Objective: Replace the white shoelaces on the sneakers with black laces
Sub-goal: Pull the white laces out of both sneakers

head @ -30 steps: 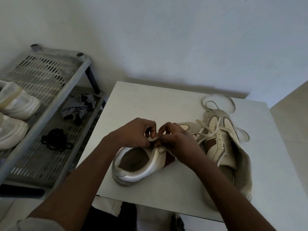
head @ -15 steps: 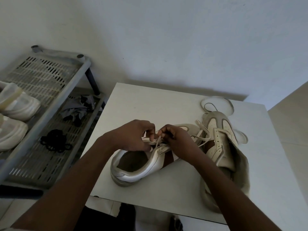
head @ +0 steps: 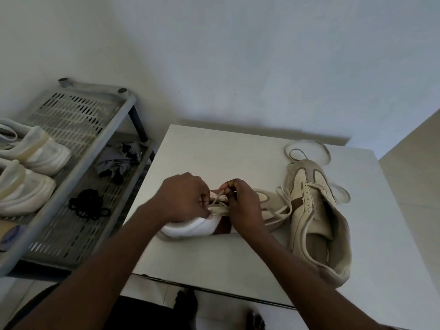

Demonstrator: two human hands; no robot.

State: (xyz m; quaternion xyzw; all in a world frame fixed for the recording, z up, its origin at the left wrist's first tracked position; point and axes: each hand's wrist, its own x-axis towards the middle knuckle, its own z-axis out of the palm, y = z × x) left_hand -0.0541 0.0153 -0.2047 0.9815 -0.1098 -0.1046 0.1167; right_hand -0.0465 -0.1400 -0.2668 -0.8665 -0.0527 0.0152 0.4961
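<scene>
Two white and beige sneakers lie on the white table [head: 214, 148]. The near sneaker [head: 190, 228] lies on its side under both hands. My left hand [head: 183, 198] grips its collar and tongue. My right hand [head: 242, 203] pinches the white lace [head: 217, 196] at the upper eyelets. More of this lace trails loose to the right. The second sneaker [head: 312, 215] lies to the right, with a loose white lace [head: 307, 148] looped behind it. A bundle of black laces [head: 88, 206] lies on the lower shelf of the rack at the left.
A grey plastic shoe rack [head: 78, 172] stands left of the table and holds two white shoes [head: 26, 172] and a dark cloth [head: 116, 163]. The wall is close behind the table. My bare feet show under the table's near edge.
My hands have shifted a little over the near sneaker and now cover its opening. A short stretch of white lace stands up between my right fingers.
</scene>
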